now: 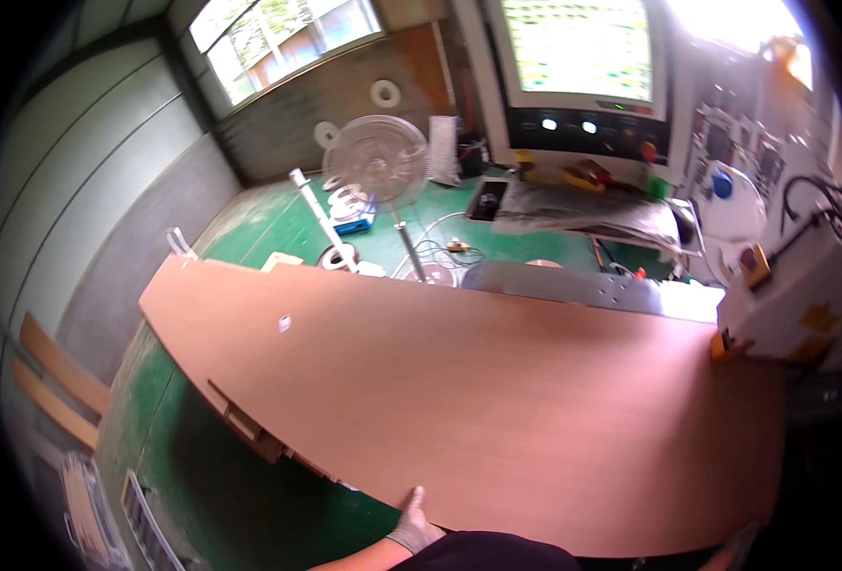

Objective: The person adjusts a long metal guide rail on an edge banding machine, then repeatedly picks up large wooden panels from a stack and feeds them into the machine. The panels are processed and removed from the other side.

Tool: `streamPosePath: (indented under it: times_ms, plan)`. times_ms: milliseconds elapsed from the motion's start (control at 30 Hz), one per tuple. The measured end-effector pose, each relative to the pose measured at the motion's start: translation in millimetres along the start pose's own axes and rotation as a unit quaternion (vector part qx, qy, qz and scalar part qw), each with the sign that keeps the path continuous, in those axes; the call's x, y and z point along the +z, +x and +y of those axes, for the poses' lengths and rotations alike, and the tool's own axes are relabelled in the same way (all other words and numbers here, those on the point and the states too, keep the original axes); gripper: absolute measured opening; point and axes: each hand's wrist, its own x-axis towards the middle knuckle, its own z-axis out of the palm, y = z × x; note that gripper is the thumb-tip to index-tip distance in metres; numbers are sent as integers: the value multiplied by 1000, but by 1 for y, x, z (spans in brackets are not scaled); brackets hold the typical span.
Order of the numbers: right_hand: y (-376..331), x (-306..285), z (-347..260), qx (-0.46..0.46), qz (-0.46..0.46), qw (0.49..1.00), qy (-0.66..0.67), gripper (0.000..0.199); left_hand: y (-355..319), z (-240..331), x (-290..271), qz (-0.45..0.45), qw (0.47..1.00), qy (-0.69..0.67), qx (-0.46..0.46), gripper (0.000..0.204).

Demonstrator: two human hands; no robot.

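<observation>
A large brown wood-grain board (497, 390) stretches across the view, its broad face up. At its near edge, my left hand (417, 529) has the thumb on top and the fingers out of sight below, closed on the rim. A grey cuff shows at the wrist. My right hand (740, 547) is at the board's near right corner, dim and partly cut off, so its fingers are hard to make out. A small white label (285, 324) is on the board's left part. The far right part of the board meets a white machine head (787, 295) with yellow parts.
Beyond the board's far edge runs a dark metal machine bed (573, 285). A standing fan (377, 160) and cables are on the green floor (249, 226). A control panel with a lit screen (581, 48) stands behind. Brown strips (64, 376) lean at the left wall.
</observation>
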Motion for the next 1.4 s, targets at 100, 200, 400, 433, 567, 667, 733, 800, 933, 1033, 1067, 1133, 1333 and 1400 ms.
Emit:
streamPosePath:
  times_ms: [100,200,400,433,567,667,733,800,933,1033,1067,1133,1333,1400]
  plan:
    - [-45,-3,-41,41,56,994,88,66,-5,3,-1,-29,998,-27,-50,73]
    - [-85,6,-90,47,57,988,138,66,-8,7,-11,-23,996,-51,-64,75]
    - [-146,15,-120,73,47,973,214,64,-19,28,3,23,992,-31,-120,75]
    - [-153,17,-125,75,46,970,226,64,-17,33,0,9,991,-31,-132,74]
    - [-184,19,-127,92,42,958,267,63,-6,48,-26,-28,994,-6,-108,70]
    - [-205,20,-129,100,40,951,291,62,5,65,-40,-8,994,-2,-107,66]
    - [-212,18,-127,99,34,948,301,62,5,74,-46,-5,997,21,-73,64]
    - [-215,16,-121,101,31,946,308,61,3,82,-51,1,998,25,-60,64]
    - [-232,18,-118,109,26,938,327,60,3,102,-56,-4,995,-2,-104,69]
    - [-244,18,-119,113,25,934,337,60,7,117,-68,-20,985,-36,-166,72]
    - [-248,20,-121,115,26,933,339,60,8,120,-71,-26,984,-45,-170,72]
    - [-257,20,-124,121,27,932,342,59,5,125,-71,-35,987,-38,-155,72]
    - [-278,20,-134,121,16,928,351,59,6,138,-87,-83,991,-12,-106,77]
    - [-270,22,-120,102,10,927,361,61,13,142,-96,-96,987,-42,-125,77]
